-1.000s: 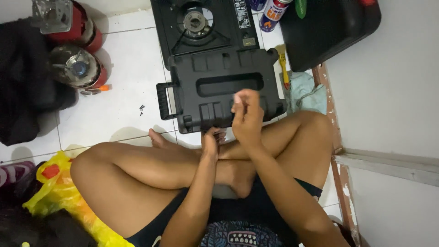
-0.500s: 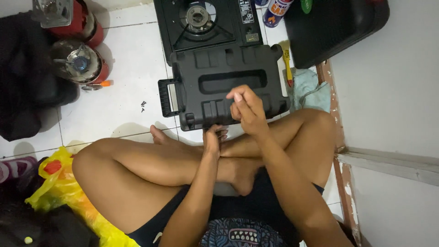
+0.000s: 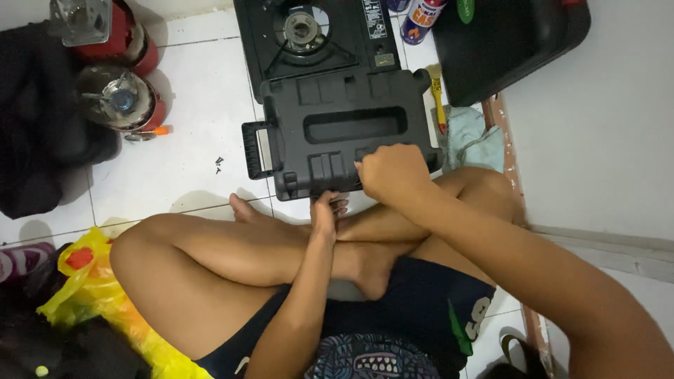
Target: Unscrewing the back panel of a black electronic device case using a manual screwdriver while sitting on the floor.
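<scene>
A black plastic carrying case [image 3: 351, 126] lies flat on the white tile floor in front of my crossed legs, its handle [image 3: 254, 149] pointing left. My right hand [image 3: 392, 172] is curled over the case's near edge, right of the middle. My left hand [image 3: 327, 209] reaches up between my legs and pinches the same near edge from below, just left of the right hand. What the fingers press on is hidden by the hands.
Behind the case sit a black portable gas stove [image 3: 303, 31], spray cans [image 3: 421, 14] and a black tray [image 3: 512, 49]. A yellow brush [image 3: 438, 98] and a pale blue cloth [image 3: 472, 139] lie to its right. Red gas canisters [image 3: 121, 102], dark cloth [image 3: 35, 126] and a yellow bag [image 3: 91, 288] are at left.
My right hand came down from above the case's middle to its near edge and curled there. The left hand stayed at the edge.
</scene>
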